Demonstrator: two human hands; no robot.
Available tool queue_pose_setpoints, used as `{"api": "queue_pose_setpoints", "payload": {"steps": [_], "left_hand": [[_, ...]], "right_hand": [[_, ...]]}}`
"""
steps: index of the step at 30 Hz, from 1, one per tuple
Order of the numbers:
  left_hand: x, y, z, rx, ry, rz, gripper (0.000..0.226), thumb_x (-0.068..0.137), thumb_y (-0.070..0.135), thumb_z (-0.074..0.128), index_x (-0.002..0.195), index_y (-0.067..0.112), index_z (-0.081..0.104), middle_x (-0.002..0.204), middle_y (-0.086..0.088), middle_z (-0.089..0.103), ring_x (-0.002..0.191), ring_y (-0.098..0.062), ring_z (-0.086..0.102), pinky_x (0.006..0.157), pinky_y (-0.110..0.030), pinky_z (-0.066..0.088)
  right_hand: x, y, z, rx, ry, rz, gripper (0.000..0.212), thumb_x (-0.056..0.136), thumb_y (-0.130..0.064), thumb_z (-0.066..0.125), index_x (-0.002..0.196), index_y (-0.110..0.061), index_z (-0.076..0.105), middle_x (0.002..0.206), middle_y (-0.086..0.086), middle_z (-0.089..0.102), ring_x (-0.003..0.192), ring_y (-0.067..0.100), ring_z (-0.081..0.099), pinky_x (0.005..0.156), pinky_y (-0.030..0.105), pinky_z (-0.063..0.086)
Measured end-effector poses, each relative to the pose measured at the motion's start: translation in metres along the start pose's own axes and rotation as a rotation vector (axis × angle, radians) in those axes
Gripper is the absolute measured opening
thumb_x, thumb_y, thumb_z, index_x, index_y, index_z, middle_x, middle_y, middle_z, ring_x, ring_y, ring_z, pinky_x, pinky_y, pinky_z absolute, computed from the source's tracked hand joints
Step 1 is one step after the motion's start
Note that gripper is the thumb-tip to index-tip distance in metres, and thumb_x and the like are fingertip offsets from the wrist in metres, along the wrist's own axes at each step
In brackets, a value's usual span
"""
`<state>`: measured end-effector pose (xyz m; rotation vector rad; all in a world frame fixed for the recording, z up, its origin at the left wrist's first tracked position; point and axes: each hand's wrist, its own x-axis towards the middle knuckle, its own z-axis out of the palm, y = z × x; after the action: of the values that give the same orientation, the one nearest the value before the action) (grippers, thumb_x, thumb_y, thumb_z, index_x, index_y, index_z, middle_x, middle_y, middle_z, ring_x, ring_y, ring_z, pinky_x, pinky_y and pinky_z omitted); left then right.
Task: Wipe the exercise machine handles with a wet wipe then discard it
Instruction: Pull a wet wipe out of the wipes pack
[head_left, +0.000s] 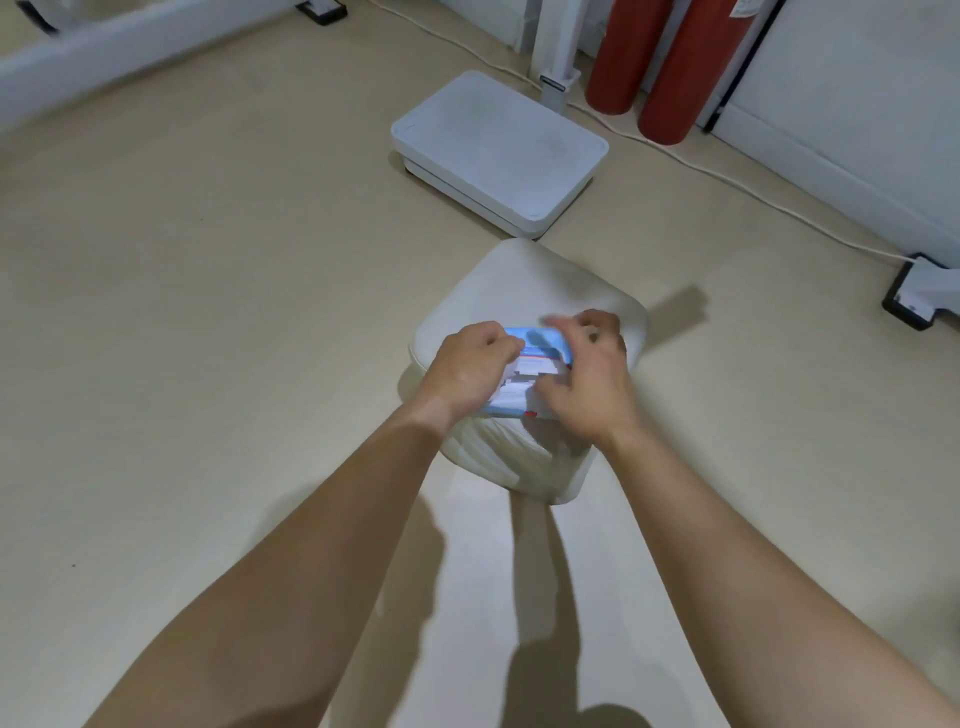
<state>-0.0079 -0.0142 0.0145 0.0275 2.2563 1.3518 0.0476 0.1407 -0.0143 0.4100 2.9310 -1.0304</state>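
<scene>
A blue and white pack of wet wipes (524, 371) lies on top of a white cushioned stool (540, 291) in the middle of the view. My left hand (467, 371) is closed on the pack's left end and holds it. My right hand (587, 374) is over the pack's right side, its fingers curled and blurred at the top of the pack. Whether a wipe is between those fingers cannot be told. No machine handles are in view.
A white flat platform (498, 150) lies on the beige floor beyond the stool, with a white post (558, 57) behind it. Two red cylinders (670, 67) stand at the back right. A white cable (727, 182) runs across the floor to a black-and-white foot (919, 291).
</scene>
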Motion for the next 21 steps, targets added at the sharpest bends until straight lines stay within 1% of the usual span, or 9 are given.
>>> {"api": "queue_pose_setpoints", "payload": {"steps": [3, 6, 8, 10, 12, 14, 16, 19, 21], "left_hand": [[0.002, 0.002, -0.004, 0.167, 0.006, 0.010, 0.024, 0.091, 0.031, 0.051, 0.079, 0.010, 0.057, 0.076, -0.001, 0.060, 0.077, -0.023, 0.053, 0.064, -0.034, 0.037], [0.000, 0.008, -0.010, 0.358, -0.014, 0.015, 0.026, 0.093, 0.032, 0.046, 0.089, 0.011, 0.059, 0.084, -0.002, 0.062, 0.088, -0.030, 0.058, 0.072, -0.038, 0.043], [-0.003, 0.013, -0.018, 0.367, -0.014, -0.007, 0.025, 0.090, 0.034, 0.046, 0.085, 0.012, 0.057, 0.084, -0.005, 0.062, 0.087, -0.033, 0.059, 0.075, -0.039, 0.048], [-0.005, 0.021, -0.028, 0.245, 0.029, -0.007, 0.026, 0.081, 0.038, 0.047, 0.078, 0.014, 0.055, 0.078, -0.007, 0.060, 0.078, -0.031, 0.057, 0.072, -0.040, 0.050], [-0.007, 0.029, -0.036, -0.007, 0.061, -0.017, 0.023, 0.076, 0.037, 0.050, 0.074, 0.014, 0.054, 0.075, -0.008, 0.055, 0.069, -0.026, 0.051, 0.065, -0.036, 0.047], [-0.010, 0.037, -0.041, -0.278, 0.021, -0.073, 0.017, 0.085, 0.027, 0.053, 0.075, 0.014, 0.057, 0.082, -0.009, 0.060, 0.066, -0.024, 0.054, 0.063, -0.032, 0.049], [-0.014, 0.043, -0.043, -0.431, -0.001, -0.094, 0.016, 0.090, 0.020, 0.053, 0.078, 0.014, 0.062, 0.090, -0.008, 0.066, 0.073, -0.025, 0.060, 0.069, -0.035, 0.053], [-0.016, 0.045, -0.043, -0.475, 0.068, -0.034, 0.012, 0.080, 0.026, 0.057, 0.077, 0.015, 0.060, 0.087, -0.009, 0.058, 0.077, -0.023, 0.054, 0.068, -0.032, 0.044], [-0.019, 0.047, -0.043, -0.494, 0.086, -0.030, 0.012, 0.088, 0.024, 0.059, 0.078, 0.017, 0.060, 0.085, -0.007, 0.056, 0.077, -0.021, 0.052, 0.064, -0.029, 0.041]], "right_hand": [[-0.022, 0.008, 0.005, -0.242, -0.067, -0.131, 0.066, 0.073, -0.045, 0.058, 0.138, -0.031, 0.056, 0.144, 0.003, 0.043, 0.124, 0.033, 0.043, 0.099, 0.045, 0.048], [-0.030, 0.010, 0.010, -0.468, -0.121, -0.179, 0.066, 0.088, -0.058, 0.045, 0.149, -0.032, 0.042, 0.155, 0.002, 0.038, 0.130, 0.033, 0.041, 0.100, 0.046, 0.046], [-0.033, 0.010, 0.014, -0.587, -0.130, -0.197, 0.068, 0.093, -0.062, 0.036, 0.154, -0.034, 0.030, 0.161, 0.001, 0.028, 0.134, 0.032, 0.037, 0.099, 0.047, 0.044], [-0.037, 0.014, 0.018, -0.690, -0.133, -0.200, 0.073, 0.091, -0.069, 0.030, 0.156, -0.038, 0.022, 0.164, 0.003, 0.023, 0.135, 0.034, 0.036, 0.096, 0.049, 0.044], [-0.038, 0.020, 0.022, -0.782, -0.132, -0.231, 0.074, 0.090, -0.072, 0.036, 0.156, -0.042, 0.023, 0.163, 0.008, 0.027, 0.129, 0.038, 0.042, 0.090, 0.049, 0.047], [-0.033, 0.020, 0.023, -0.840, -0.095, -0.246, 0.068, 0.091, -0.064, 0.047, 0.154, -0.041, 0.033, 0.157, 0.012, 0.037, 0.116, 0.040, 0.051, 0.082, 0.049, 0.049], [-0.022, 0.014, 0.022, -0.866, -0.045, -0.233, 0.063, 0.094, -0.057, 0.052, 0.152, -0.040, 0.036, 0.154, 0.014, 0.041, 0.109, 0.039, 0.053, 0.081, 0.049, 0.046], [0.001, 0.006, 0.012, -0.857, -0.075, -0.161, 0.060, 0.101, -0.054, 0.037, 0.156, -0.040, 0.020, 0.160, 0.012, 0.025, 0.127, 0.038, 0.043, 0.095, 0.051, 0.040], [0.010, -0.002, 0.007, -0.831, -0.141, -0.094, 0.062, 0.100, -0.056, 0.028, 0.158, -0.040, 0.011, 0.164, 0.010, 0.013, 0.140, 0.038, 0.028, 0.106, 0.055, 0.033]]}}
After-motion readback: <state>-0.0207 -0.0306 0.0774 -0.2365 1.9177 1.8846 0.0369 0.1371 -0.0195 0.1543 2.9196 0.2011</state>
